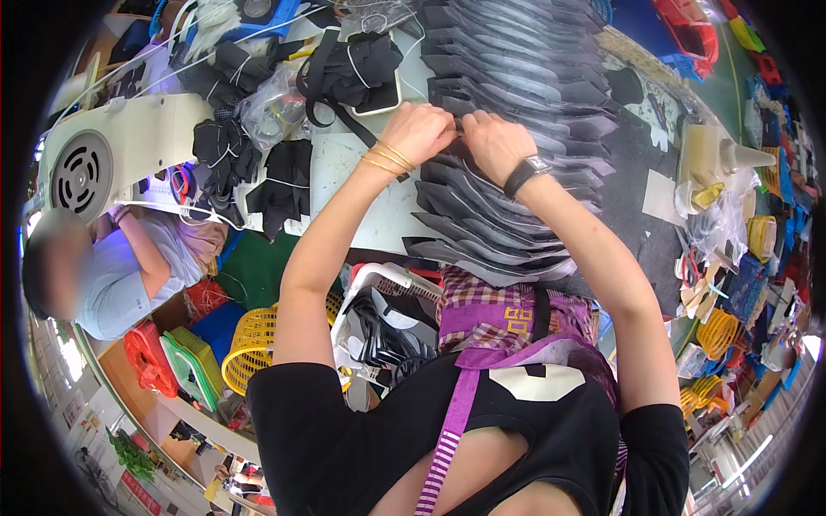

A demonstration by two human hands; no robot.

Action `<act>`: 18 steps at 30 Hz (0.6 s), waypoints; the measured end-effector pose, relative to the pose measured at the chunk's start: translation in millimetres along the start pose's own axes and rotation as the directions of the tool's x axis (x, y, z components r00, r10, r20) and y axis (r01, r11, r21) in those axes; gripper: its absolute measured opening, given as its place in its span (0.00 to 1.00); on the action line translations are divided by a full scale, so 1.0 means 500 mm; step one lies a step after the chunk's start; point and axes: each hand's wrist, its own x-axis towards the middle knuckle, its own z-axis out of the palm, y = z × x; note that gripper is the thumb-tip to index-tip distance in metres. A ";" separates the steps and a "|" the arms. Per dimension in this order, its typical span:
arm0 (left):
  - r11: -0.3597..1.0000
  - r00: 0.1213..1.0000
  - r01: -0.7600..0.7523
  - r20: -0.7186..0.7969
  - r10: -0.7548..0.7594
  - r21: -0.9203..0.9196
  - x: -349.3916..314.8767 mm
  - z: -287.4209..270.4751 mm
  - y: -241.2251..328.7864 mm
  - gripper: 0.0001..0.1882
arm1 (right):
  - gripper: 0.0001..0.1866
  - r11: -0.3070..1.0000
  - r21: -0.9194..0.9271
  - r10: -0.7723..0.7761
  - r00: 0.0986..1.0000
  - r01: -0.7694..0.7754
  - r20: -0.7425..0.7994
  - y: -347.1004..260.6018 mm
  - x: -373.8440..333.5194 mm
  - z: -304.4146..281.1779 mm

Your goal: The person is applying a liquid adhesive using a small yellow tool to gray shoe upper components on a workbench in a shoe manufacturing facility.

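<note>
A long overlapping row of dark grey, curved flat pieces (516, 95) runs away from me down the worktable. At the left edge of this row my two hands meet, fingertips almost touching. My left hand (420, 132) is closed in a pinch, its fingertips hidden against the piece tips. My right hand (497, 146), with a dark watch on the wrist, lies over the row, its fingers closed on the end of one dark piece. A black strap (354, 125) passes from the upper left beneath my left hand; whether that hand grips it is hidden.
Bundles of tied black pieces (361, 73) lie left of the row, near a cream-coloured machine (129, 146). Another person (138, 267) sits at far left. A white basket (383, 277) stands by my lap. Red scissors (688, 268) and a pale nozzle-tipped bottle (718, 159) are at right.
</note>
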 end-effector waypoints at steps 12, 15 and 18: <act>0.642 0.976 0.206 0.198 -0.085 -0.739 -0.022 -0.006 0.055 0.09 | 0.08 0.700 0.711 0.179 0.980 -0.065 -0.087 0.055 -0.141 -0.062; 0.709 0.941 0.314 0.308 -0.142 -0.632 -0.025 -0.017 0.056 0.09 | 0.08 0.849 0.485 0.269 0.962 -0.210 -0.053 0.144 -0.222 -0.069; 0.919 0.992 0.087 0.122 -0.042 -0.385 -0.010 -0.012 0.067 0.10 | 0.10 0.901 0.328 0.315 0.948 -0.284 -0.045 0.197 -0.256 -0.058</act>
